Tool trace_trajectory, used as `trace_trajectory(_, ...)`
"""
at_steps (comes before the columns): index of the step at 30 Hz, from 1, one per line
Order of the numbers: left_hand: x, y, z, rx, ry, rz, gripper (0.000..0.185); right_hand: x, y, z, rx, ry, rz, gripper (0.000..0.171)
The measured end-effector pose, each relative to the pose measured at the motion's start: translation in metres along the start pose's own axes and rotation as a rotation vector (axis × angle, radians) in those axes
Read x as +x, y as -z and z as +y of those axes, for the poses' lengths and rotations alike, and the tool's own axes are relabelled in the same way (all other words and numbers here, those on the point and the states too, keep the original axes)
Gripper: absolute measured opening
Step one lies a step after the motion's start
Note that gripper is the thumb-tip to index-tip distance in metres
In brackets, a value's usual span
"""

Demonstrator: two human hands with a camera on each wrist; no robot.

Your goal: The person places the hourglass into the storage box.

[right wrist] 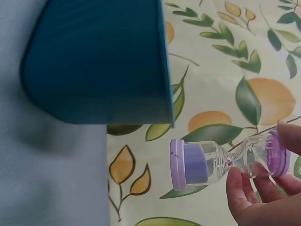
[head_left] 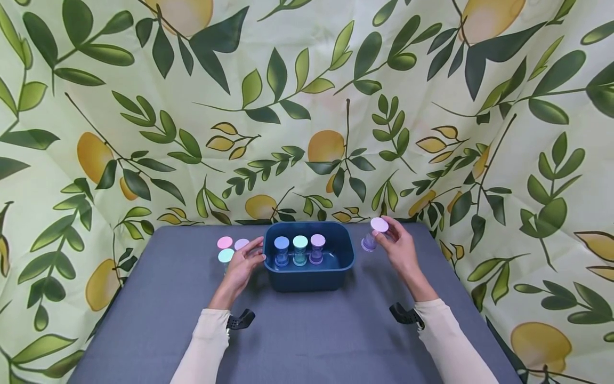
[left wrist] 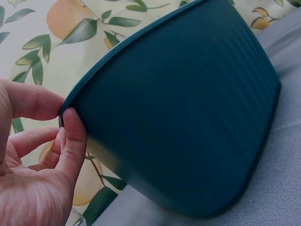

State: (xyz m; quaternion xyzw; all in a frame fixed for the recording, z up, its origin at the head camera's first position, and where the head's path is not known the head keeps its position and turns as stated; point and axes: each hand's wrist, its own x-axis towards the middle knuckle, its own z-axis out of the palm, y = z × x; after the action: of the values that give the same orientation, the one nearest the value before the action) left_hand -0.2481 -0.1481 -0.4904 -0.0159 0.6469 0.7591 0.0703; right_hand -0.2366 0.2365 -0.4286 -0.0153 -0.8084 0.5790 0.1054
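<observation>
Purple-capped hourglass timer [right wrist: 221,162] pinched in right hand [right wrist: 263,193], just beside dark teal bin [right wrist: 99,61], above grey tabletop [right wrist: 47,179].

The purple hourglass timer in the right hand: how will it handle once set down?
The purple hourglass timer looks like clear hard plastic, so probably stiff and light. Its narrow waist may be its weakest spot. On a flat cap it should stand like those in the blue tub; on its side, its round caps may roll.

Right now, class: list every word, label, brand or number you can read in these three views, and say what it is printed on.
None can be read.
Purple hourglass timer in the right hand: tiny dark marks on its end cap, too small to read.
Blue tub, other timers, leaf-print cloth: no writing visible.
</observation>
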Motion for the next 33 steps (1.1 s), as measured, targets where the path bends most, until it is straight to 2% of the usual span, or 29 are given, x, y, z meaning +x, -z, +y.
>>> trace_trajectory(17, -0.001, 0.0, 0.0, 0.018, 0.017, 0.021, 0.056, -0.001, -0.013, -0.029, 0.053, 0.044, -0.026, 0.06)
trace_trajectory(33, -0.001, -0.001, 0.001, 0.024, 0.007, 0.021, 0.057, -0.003, -0.039, -0.041, 0.114, 0.075, -0.109, 0.054)
